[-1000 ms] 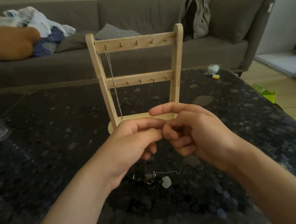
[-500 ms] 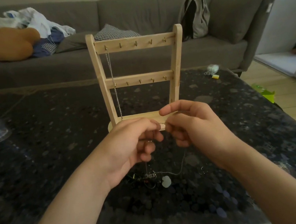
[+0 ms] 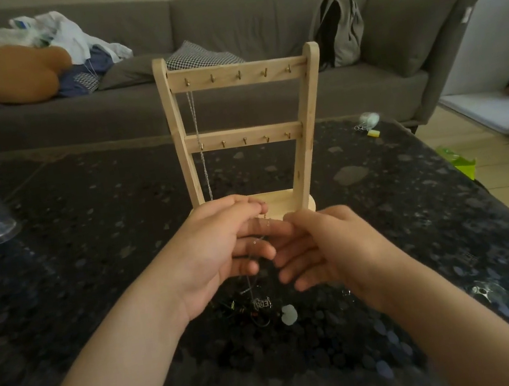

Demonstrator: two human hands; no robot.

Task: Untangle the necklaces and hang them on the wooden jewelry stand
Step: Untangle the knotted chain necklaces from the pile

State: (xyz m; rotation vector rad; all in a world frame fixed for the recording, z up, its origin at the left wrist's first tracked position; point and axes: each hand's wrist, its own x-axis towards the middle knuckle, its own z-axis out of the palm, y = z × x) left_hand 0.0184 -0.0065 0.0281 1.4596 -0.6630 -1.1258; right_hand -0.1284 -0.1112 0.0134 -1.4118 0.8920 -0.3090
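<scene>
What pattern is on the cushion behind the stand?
The cushion has a black-and-white check, shown in the head view.

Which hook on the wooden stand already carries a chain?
The leftmost hook of the top rail: a silver chain hangs from it; the other hooks are bare.

- Jewelry stand [image 3: 307, 125]: pale wood, brass hooks [image 3: 239, 75].
- Hung chain [image 3: 198, 141]: silver.
- Necklaces [image 3: 261, 304]: dark tangle, pale-green pendant [image 3: 288, 315].
- Table [image 3: 102, 222]: blk w/ grey speckles.
- Sofa [image 3: 236, 13]: dk grey.
- Cushion [image 3: 198, 57]: blk & wht check.
- Plush toy [image 3: 11, 75]: orange-brown.
</scene>
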